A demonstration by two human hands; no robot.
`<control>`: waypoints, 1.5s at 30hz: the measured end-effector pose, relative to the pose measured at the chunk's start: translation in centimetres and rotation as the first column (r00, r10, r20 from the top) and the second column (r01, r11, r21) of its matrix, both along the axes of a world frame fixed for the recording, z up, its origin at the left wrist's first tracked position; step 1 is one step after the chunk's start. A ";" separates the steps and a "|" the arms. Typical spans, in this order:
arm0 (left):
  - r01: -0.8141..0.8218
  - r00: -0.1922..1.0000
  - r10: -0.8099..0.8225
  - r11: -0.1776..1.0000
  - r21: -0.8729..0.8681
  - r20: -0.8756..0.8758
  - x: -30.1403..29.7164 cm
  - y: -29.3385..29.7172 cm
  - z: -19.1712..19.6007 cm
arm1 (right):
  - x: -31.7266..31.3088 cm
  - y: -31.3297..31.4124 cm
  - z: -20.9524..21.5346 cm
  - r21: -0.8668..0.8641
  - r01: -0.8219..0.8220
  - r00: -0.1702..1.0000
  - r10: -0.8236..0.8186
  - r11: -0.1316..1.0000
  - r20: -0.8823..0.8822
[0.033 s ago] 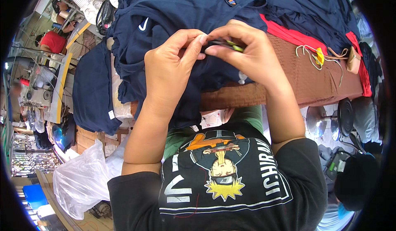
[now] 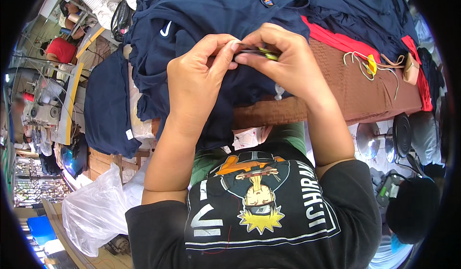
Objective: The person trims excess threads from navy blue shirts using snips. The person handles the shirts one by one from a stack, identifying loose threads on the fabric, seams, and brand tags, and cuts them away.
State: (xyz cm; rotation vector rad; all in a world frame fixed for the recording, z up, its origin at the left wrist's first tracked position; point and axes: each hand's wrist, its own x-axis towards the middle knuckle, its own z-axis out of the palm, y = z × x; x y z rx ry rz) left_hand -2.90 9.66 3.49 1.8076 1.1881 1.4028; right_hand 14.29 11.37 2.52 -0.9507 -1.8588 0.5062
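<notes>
Navy garment point(image 2: 201, 24) lay bunched on the brown table point(image 2: 355, 91) while the left hand point(image 2: 197, 81) pinched its fabric taut and the right hand point(image 2: 288, 62) gripped small yellow-green snips point(image 2: 267, 54) against it.

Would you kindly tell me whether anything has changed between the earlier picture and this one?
Nothing has visibly changed. The left hand and right hand still meet fingertip to fingertip over the navy garment, pinching a small yellow-green tool between them. The pile of navy clothes, the brown cloth and the white plastic bag all lie as before.
</notes>
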 end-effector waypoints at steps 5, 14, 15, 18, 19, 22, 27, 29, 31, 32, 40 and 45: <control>-0.047 0.996 0.046 0.999 -0.007 -0.075 0.6 -0.4 0.3 | -0.8 -0.4 -0.7 -0.052 0.041 0.996 -0.044 0.998 -0.074; 0.047 0.996 -0.039 0.994 0.094 -0.078 0.9 1.4 -1.5 | 0.2 -0.2 -1.9 -0.071 -0.015 0.976 -0.001 0.997 -0.219; 0.037 0.993 -0.024 0.993 0.116 -0.118 0.7 1.3 -1.4 | 0.1 -0.2 -2.1 -0.052 -0.024 0.972 0.011 0.998 -0.235; 0.017 0.992 -0.004 0.994 0.106 -0.124 0.3 1.4 -1.5 | -0.6 -0.3 -2.1 -0.103 -0.060 0.963 0.031 0.993 -0.269; 0.028 0.990 -0.009 0.991 0.134 -0.141 0.2 1.7 -1.5 | -0.6 -0.2 -2.1 -0.083 -0.040 0.973 0.019 0.996 -0.230; 0.081 0.943 0.006 0.966 0.247 -0.334 0.9 1.3 -0.3 | -0.5 -0.4 -2.6 0.065 0.125 0.988 -0.118 0.990 -0.094; 0.057 0.916 0.047 0.968 0.245 -0.399 0.5 1.4 -0.4 | 0.2 -0.7 -1.4 0.202 0.169 0.985 -0.170 0.965 -0.016; 0.049 0.972 -0.019 0.992 0.121 -0.235 -0.1 1.4 -0.7 | 0.4 -1.5 -0.1 0.072 0.163 0.986 -0.164 0.984 0.012; 0.072 0.992 -0.069 0.997 0.020 -0.107 -0.3 1.4 -0.6 | 1.3 -1.9 0.1 0.095 0.181 0.982 -0.185 0.979 0.035; 0.092 0.995 -0.093 0.995 -0.027 -0.040 -0.5 1.4 -0.4 | 1.8 -2.0 0.2 0.070 0.185 0.981 -0.189 0.980 0.052; 0.159 0.986 -0.157 0.987 -0.031 0.052 -0.7 1.4 -0.5 | 1.8 -2.1 0.5 0.104 0.068 0.994 -0.076 0.992 0.074; 0.155 0.988 -0.154 0.988 -0.015 0.023 -0.7 1.2 -0.5 | 1.1 -1.7 0.3 0.145 0.066 0.989 -0.084 0.987 0.122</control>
